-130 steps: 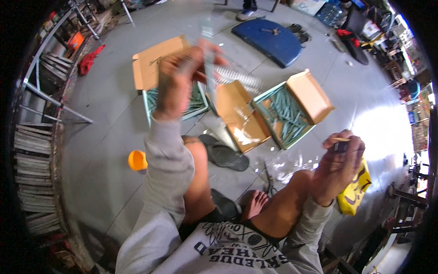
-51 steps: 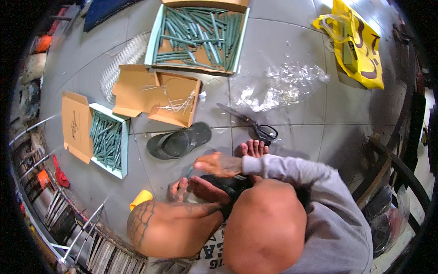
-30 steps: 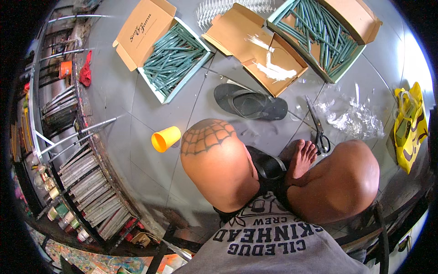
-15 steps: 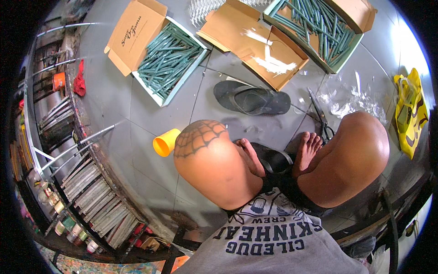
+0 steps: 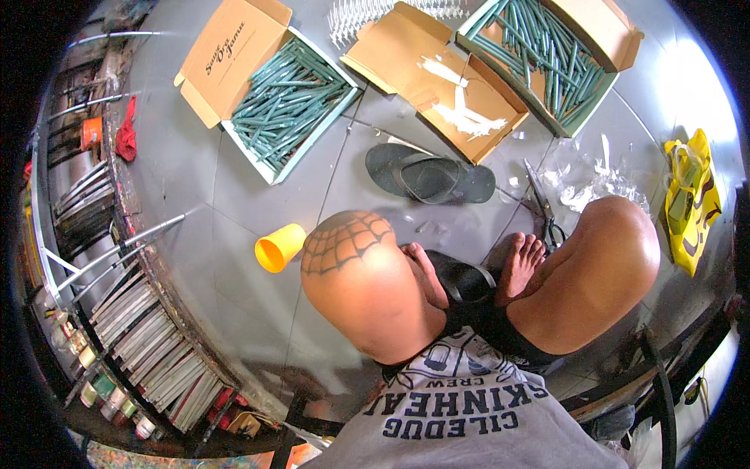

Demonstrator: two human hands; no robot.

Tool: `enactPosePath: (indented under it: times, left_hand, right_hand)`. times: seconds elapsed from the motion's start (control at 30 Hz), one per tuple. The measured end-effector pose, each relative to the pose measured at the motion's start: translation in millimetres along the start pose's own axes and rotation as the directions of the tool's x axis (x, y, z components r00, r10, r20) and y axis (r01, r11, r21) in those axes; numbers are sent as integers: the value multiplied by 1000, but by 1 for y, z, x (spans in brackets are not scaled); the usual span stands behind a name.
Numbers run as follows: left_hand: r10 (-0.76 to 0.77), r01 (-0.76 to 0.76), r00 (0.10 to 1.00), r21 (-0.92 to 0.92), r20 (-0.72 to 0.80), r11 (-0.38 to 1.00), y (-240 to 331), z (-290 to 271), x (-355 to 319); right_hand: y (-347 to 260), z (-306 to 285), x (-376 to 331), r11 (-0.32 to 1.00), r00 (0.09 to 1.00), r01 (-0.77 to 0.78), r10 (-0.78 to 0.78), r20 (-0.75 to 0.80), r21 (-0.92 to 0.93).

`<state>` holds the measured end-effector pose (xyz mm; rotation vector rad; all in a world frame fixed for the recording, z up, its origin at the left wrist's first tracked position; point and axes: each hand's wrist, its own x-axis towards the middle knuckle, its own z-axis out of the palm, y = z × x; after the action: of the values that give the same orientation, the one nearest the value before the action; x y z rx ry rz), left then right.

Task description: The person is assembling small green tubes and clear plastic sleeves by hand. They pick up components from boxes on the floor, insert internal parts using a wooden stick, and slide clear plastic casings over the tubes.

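Neither of my hands shows; only my bent knees and feet are in the picture. Beyond my knees, the left cardboard box [image 5: 332, 129] lies open, full of slim dark-green sticks [image 5: 289, 102] resembling pens. At the far right another open box [image 5: 600, 102] contains more green sticks [image 5: 539, 55]. Between them is an open brown box [image 5: 496, 92] with white strips [image 5: 469, 121] inside. Black-handled scissors [image 5: 537, 187] rest on the floor near my right foot, beside crumpled clear plastic scraps [image 5: 594, 176].
A dark flip-flop [image 5: 469, 181] lies ahead of my feet. By my left knee a yellow cup [image 5: 281, 246] is on its side. A yellow bag [image 5: 691, 203] lies at right. Clear plastic pieces [image 5: 391, 19] stand at the back. Along the left runs a metal rack [image 5: 117, 254] with stacked flat frames [image 5: 156, 336].
My view has shifted slightly, so the floor things and the rack appear a little displaced. Nothing on the floor has visibly been moved, and no hand has come into view.
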<state>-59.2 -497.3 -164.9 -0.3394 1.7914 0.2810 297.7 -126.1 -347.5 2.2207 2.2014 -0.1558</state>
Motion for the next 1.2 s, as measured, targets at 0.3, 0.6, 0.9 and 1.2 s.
enactPosePath:
  times: [0.3, 0.6, 0.9, 1.2]
  left_hand:
    - [532, -573, 802, -598, -271, 560, 232, -50, -32]
    - [986, -992, -67, -96, -155, -82, 503, 143, -268]
    - [825, -949, -310, -107, 472, -296, 502, 287, -267]
    - [959, -970, -242, -19, 148, -242, 542, 301, -236]
  right_hand:
    - [76, -25, 138, 959, 851, 26, -169, 498, 282]
    - [-88, -55, 365, 583, 588, 783, -807, 49, 215]
    - [-108, -73, 343, 755, 766, 596, -637, 87, 273]
    - [-99, -86, 349, 795, 809, 538, -580, 94, 280]
